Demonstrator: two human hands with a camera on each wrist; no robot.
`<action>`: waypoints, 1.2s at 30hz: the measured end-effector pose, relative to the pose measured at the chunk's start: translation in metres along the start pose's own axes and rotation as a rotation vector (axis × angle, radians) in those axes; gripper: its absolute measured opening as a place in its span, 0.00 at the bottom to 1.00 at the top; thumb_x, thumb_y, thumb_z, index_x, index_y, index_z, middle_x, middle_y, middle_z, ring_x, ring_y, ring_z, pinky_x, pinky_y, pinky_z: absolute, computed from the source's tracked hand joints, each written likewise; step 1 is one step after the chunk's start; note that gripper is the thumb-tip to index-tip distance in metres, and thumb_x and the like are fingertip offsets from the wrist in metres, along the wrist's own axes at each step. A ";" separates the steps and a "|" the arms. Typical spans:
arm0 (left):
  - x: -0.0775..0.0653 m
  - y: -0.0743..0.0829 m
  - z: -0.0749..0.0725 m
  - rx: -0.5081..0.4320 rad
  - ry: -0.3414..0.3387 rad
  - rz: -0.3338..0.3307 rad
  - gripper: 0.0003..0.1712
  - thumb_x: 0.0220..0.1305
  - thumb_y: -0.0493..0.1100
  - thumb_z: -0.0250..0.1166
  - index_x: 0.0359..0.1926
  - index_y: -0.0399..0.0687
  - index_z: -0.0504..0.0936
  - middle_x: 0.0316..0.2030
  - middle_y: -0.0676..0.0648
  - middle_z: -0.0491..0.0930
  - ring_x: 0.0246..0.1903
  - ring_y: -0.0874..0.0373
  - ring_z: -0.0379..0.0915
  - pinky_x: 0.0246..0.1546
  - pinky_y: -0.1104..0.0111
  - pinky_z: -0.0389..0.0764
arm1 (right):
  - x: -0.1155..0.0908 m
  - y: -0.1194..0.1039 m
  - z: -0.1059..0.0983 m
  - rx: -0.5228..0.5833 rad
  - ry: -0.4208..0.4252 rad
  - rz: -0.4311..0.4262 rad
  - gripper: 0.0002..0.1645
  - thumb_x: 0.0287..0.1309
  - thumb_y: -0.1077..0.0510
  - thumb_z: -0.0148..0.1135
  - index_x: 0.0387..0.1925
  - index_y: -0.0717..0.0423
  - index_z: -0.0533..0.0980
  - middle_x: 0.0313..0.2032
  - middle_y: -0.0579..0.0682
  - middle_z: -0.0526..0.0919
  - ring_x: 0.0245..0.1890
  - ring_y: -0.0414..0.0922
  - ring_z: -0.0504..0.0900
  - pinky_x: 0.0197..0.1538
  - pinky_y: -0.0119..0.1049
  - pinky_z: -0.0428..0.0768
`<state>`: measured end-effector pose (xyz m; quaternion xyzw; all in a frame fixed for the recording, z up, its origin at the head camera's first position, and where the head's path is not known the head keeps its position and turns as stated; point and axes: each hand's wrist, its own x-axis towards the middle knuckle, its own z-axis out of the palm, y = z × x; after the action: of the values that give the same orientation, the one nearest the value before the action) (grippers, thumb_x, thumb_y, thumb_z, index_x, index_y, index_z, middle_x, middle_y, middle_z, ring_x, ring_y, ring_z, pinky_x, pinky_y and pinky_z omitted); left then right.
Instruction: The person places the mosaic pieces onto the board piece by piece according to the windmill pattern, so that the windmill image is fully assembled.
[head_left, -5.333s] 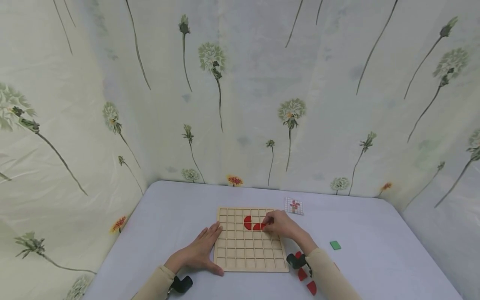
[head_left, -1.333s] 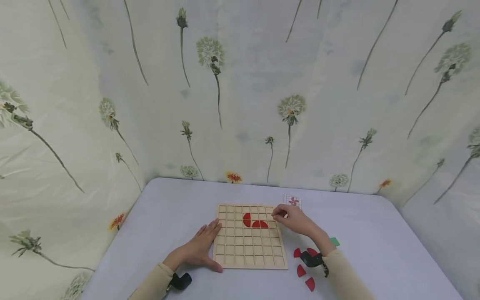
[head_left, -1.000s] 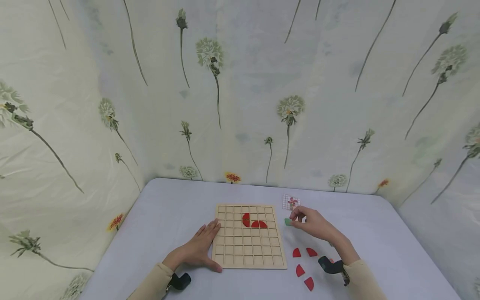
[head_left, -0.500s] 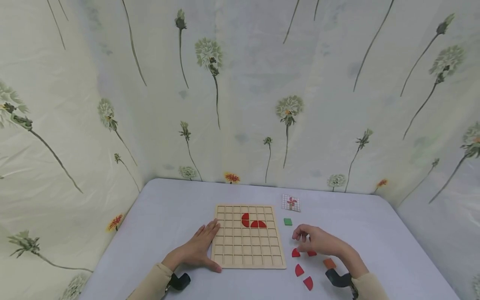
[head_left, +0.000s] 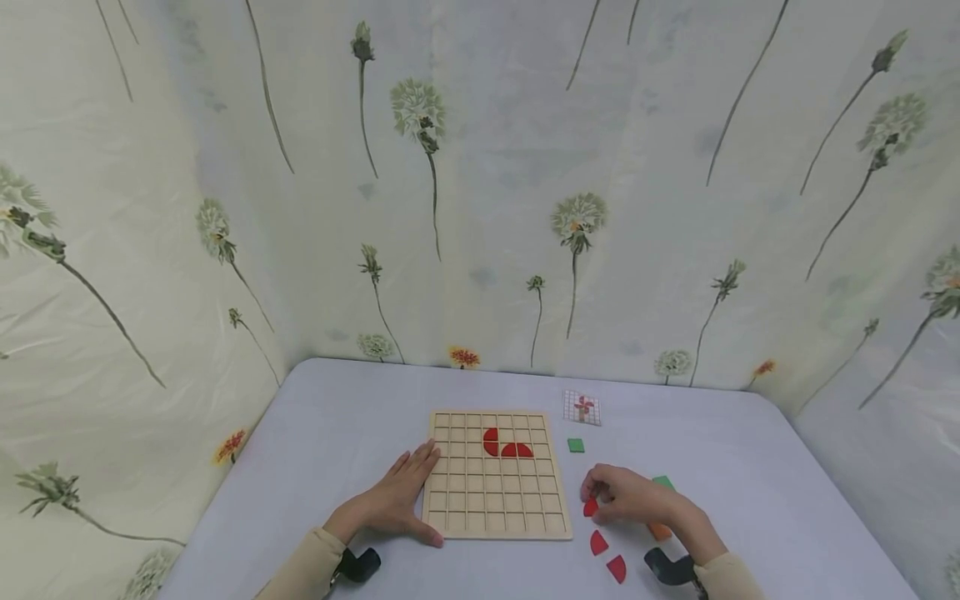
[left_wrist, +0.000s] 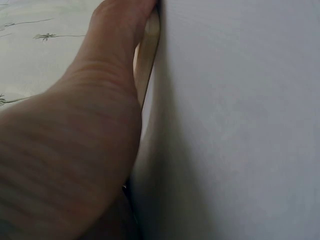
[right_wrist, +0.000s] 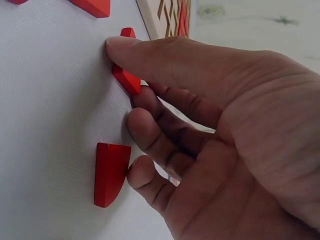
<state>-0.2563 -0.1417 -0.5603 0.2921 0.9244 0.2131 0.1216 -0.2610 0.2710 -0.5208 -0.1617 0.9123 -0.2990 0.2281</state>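
Observation:
My left hand lies with straight fingers at the left edge of the wooden grid board, thumb near its front corner. Four-cornered cells of the board hold several red quarter-circle pieces around its upper middle. Right of the board, my right hand pinches a red quarter-circle piece between thumb and forefinger, low over the table. Another red quarter-circle piece stands by its little finger in the right wrist view. Two more, a red wedge and a second wedge, lie nearer the front.
Beside the board's right edge lies a green square, with a printed pattern card behind it. A second green piece and an orange piece are partly hidden by the right hand and wrist.
From the board, my right hand moved right, let go of the green square beside it, then came toward the front and took hold of a red quarter-circle piece. The left hand stayed.

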 end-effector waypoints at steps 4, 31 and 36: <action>0.000 0.000 0.000 -0.004 0.004 0.001 0.78 0.38 0.77 0.69 0.76 0.39 0.40 0.77 0.41 0.34 0.77 0.49 0.30 0.76 0.52 0.38 | 0.001 -0.001 0.000 -0.017 0.007 -0.004 0.15 0.47 0.62 0.72 0.38 0.52 0.77 0.33 0.46 0.78 0.37 0.45 0.72 0.35 0.31 0.73; 0.002 -0.002 0.001 0.005 -0.005 -0.007 0.79 0.37 0.79 0.67 0.76 0.41 0.39 0.77 0.42 0.33 0.77 0.50 0.29 0.76 0.52 0.38 | 0.033 -0.009 -0.016 -0.043 0.206 -0.114 0.14 0.50 0.53 0.73 0.38 0.48 0.78 0.32 0.42 0.77 0.34 0.42 0.73 0.32 0.29 0.75; 0.001 -0.002 0.001 0.002 -0.010 -0.012 0.79 0.37 0.79 0.68 0.76 0.41 0.39 0.77 0.42 0.33 0.77 0.50 0.30 0.76 0.52 0.38 | 0.042 -0.025 -0.015 -0.042 0.242 -0.158 0.13 0.51 0.54 0.73 0.39 0.46 0.79 0.32 0.41 0.78 0.35 0.42 0.74 0.32 0.29 0.76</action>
<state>-0.2579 -0.1422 -0.5618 0.2876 0.9257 0.2101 0.1270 -0.2998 0.2410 -0.5080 -0.2004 0.9237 -0.3142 0.0887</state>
